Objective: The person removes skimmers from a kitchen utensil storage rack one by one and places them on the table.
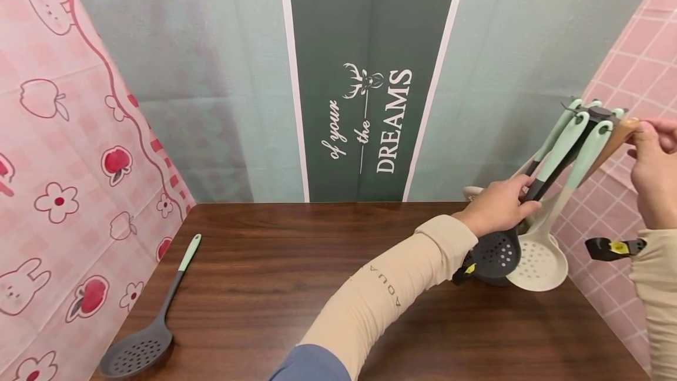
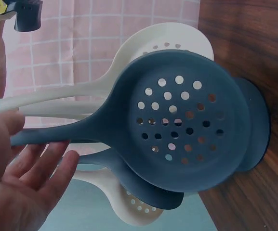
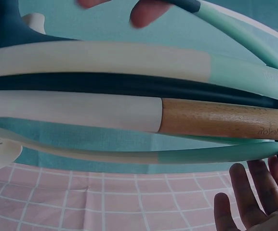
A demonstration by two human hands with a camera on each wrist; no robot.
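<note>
Head view: left hand [image 1: 497,206] clasps the dark skimmer [image 1: 497,251], perforated end below the fingers (likely light, stiff; best held mid-handle); right hand [image 1: 656,175] seems to pinch the wooden handle [image 1: 608,150].

I'm working in a kitchen-like booth: grey-green printed fabric [image 1: 248,87] is backing a dark-brown wood-grain table [image 1: 254,287], pink patterned fabric [image 1: 58,151] is lining its side edges, and mint-handled cooking utensils [image 1: 562,149] are hanging by its back right corner.

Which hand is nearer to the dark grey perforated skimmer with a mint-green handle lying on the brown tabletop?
Left. The left hand is well right of the skimmer, at the hanging mint-handled utensils; the right hand is farther right, near their upper ends.
</note>
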